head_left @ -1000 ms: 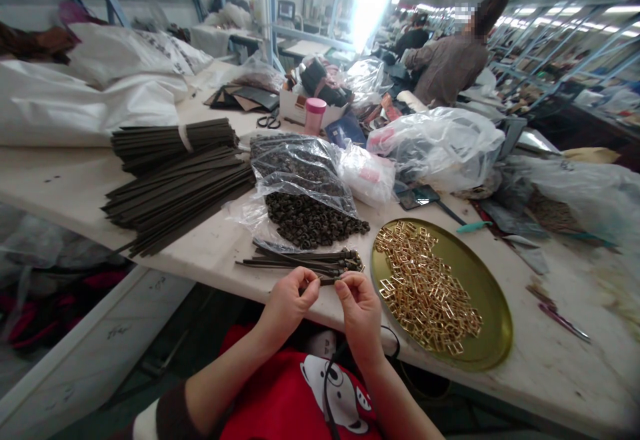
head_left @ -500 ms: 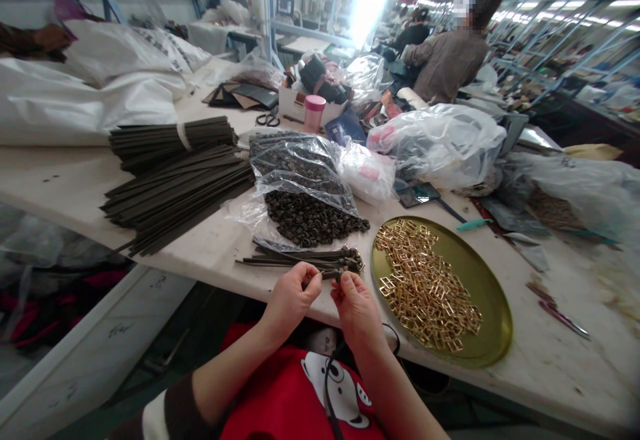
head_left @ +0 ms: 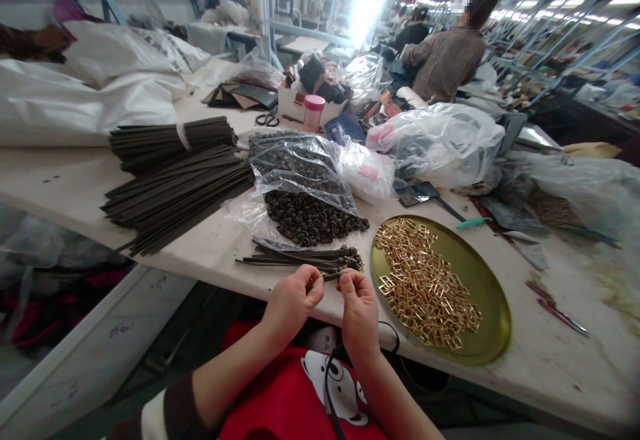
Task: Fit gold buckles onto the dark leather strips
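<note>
Between my two hands a dark strap (head_left: 331, 277) is stretched at the table's front edge, with a small glint of gold near my left fingers. My left hand (head_left: 295, 298) pinches one part of it, fingers closed. The thumb and forefinger of my right hand (head_left: 358, 303) are closed on its other end. Just beyond lie several straps with gold buckles (head_left: 320, 255). Behind those, small dark loops (head_left: 310, 220) spill from a clear plastic bag (head_left: 305, 157). To the right, gold rectangular buckles (head_left: 425, 280) are heaped on a round brass-coloured tray (head_left: 493, 300).
Bundles of long dark strips (head_left: 175, 187) lie at the left. A pink-lidded jar (head_left: 313, 113), scissors (head_left: 267, 119) and plastic bags (head_left: 440, 140) stand farther back. An awl with a teal handle (head_left: 473, 223) and tweezers (head_left: 563, 317) lie right. A person (head_left: 447, 60) is in the background.
My hands have moved slightly apart, with the right hand turned more upright. More of the strap shows between them, and a gold glint now appears by the left fingers.
</note>
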Action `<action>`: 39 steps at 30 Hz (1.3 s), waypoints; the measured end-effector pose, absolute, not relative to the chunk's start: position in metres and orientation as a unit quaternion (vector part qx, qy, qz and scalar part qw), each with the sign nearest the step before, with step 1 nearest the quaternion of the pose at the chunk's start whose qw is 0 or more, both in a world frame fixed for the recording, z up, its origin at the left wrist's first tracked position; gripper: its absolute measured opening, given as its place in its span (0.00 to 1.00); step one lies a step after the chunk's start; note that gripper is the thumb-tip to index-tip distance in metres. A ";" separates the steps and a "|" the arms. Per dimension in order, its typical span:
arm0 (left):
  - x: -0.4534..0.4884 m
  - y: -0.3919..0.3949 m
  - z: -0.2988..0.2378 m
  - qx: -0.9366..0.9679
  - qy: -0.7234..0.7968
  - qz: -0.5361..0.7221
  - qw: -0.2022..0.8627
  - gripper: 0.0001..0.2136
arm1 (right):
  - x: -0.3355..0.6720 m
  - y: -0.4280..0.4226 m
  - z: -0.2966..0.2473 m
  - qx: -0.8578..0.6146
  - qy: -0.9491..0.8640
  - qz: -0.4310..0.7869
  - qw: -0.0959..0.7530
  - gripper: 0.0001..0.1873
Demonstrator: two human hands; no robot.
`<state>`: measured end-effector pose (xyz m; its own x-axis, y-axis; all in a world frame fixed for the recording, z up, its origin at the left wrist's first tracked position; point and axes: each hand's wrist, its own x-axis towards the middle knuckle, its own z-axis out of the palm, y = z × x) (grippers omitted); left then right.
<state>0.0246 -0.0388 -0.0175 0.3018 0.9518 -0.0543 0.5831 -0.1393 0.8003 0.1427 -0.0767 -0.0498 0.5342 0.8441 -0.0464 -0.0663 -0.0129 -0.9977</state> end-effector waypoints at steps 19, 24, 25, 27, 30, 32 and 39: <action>0.027 -0.036 -0.024 0.674 0.504 0.278 0.462 0.09 | 0.151 -0.072 -0.050 -0.566 -0.308 0.480 0.595 0.12; 0.028 -0.038 -0.020 0.669 0.473 0.296 0.491 0.08 | 0.145 -0.075 -0.043 -0.612 -0.384 0.370 0.584 0.09; 0.027 -0.039 -0.021 0.666 0.476 0.299 0.491 0.08 | 0.144 -0.075 -0.043 -0.616 -0.401 0.356 0.578 0.09; 0.027 -0.039 -0.021 0.659 0.480 0.305 0.492 0.08 | 0.144 -0.076 -0.042 -0.613 -0.431 0.340 0.569 0.08; 0.026 -0.041 -0.023 0.656 0.478 0.296 0.504 0.11 | 0.145 -0.079 -0.039 -0.584 -0.483 0.317 0.570 0.08; 0.026 -0.042 -0.022 0.661 0.471 0.288 0.508 0.12 | 0.146 -0.082 -0.036 -0.572 -0.501 0.308 0.572 0.12; 0.022 -0.049 -0.014 0.712 0.397 0.265 0.515 0.20 | 0.148 -0.081 -0.036 -0.553 -0.375 0.470 0.577 0.11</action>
